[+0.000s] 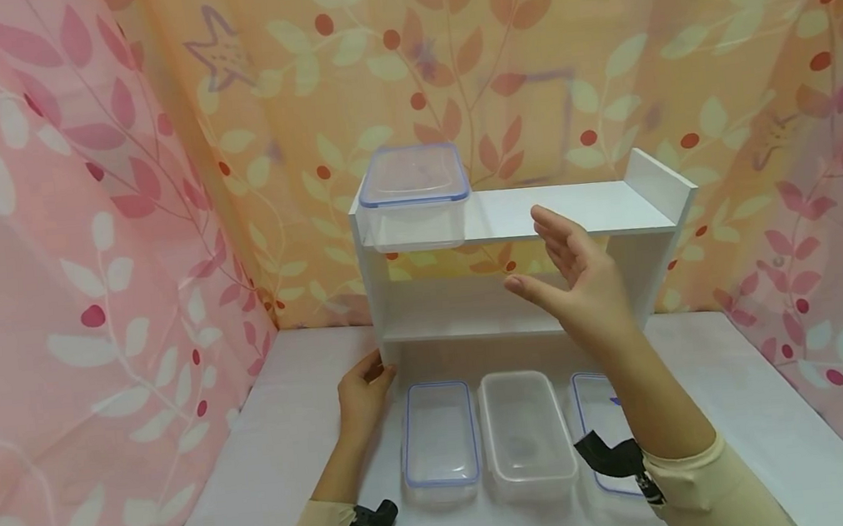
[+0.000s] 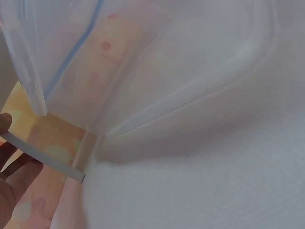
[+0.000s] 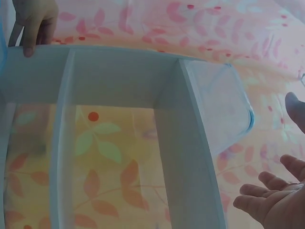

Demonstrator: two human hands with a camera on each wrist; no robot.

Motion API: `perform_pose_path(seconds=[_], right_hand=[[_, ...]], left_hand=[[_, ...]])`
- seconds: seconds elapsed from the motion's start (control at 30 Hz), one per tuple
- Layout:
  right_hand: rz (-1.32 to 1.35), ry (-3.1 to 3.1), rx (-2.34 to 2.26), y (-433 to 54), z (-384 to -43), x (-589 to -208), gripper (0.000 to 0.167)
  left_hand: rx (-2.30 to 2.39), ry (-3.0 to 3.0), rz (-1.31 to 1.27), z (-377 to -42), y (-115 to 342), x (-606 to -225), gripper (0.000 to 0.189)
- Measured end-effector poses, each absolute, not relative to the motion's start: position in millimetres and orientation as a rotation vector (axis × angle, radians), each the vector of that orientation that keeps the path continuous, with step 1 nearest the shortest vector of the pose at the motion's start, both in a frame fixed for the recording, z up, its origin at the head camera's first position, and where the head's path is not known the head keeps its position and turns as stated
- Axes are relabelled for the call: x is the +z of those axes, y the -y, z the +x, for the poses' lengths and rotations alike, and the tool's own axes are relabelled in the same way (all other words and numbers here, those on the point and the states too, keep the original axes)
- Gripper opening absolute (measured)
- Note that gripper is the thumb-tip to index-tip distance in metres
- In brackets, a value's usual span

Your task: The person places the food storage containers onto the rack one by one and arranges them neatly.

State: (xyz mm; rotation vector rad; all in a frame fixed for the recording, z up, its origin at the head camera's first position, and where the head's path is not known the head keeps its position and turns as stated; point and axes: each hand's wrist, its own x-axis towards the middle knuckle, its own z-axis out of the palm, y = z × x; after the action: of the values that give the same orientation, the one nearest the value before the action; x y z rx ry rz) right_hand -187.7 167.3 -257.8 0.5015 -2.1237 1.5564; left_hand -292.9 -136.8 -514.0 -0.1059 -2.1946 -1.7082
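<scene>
Table (image 1: 712,405), near side first: I see a row of three before the shelf. Left, a blue-rimmed lidded food container (image 1: 439,437); middle, a plain clear container (image 1: 528,433); right, a blue-rimmed lid (image 1: 598,406), part-hidden by a forearm, box beneath uncertain.

Left hand (image 1: 364,395): grasping the side panel (image 2: 47,160) low on its left edge, thumb and fingers on opposite faces. Right hand (image 1: 591,290): released, fingers extended, before the top board.

White shelf unit (image 1: 604,198): upright, toward the table's rear edge. Large lidded box (image 1: 414,176): on its top, left end. Floral curtain (image 1: 374,67) behind.
</scene>
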Motion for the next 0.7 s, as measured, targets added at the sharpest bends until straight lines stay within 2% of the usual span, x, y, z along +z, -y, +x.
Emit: perform_pose_path(seconds=[0.37, 0.7], right_hand=[[0.595, 2.045, 1.543, -196.0, -158.7, -281.4, 0.083], [0.693, 1.935, 1.608, -226.3, -137.3, -319.8, 0.088]], left_hand=[[-1.718, 2.179, -0.108, -292.3, 137.5, -513.4, 0.042], [-1.715, 2.202, -0.078, -291.6, 136.7, -513.6, 0.039]])
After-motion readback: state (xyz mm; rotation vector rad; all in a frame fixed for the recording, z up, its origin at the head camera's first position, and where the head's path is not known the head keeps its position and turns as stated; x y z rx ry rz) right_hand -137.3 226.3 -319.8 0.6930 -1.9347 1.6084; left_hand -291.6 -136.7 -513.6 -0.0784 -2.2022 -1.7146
